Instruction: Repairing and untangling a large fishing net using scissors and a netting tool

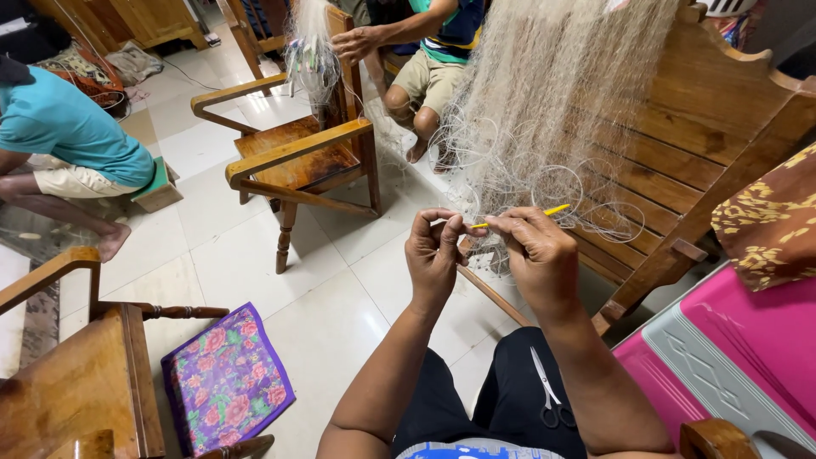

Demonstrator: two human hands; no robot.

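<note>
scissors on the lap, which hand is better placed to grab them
Right, probably. The scissors lie on the lap directly below the right hand, beside that forearm. The left hand pinches net line further over, though the right's grip would first have to release the yellow needle.

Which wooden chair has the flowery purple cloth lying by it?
The chair at the bottom left; the purple flowered cloth lies against its seat. The armchair in the middle has none.
</note>
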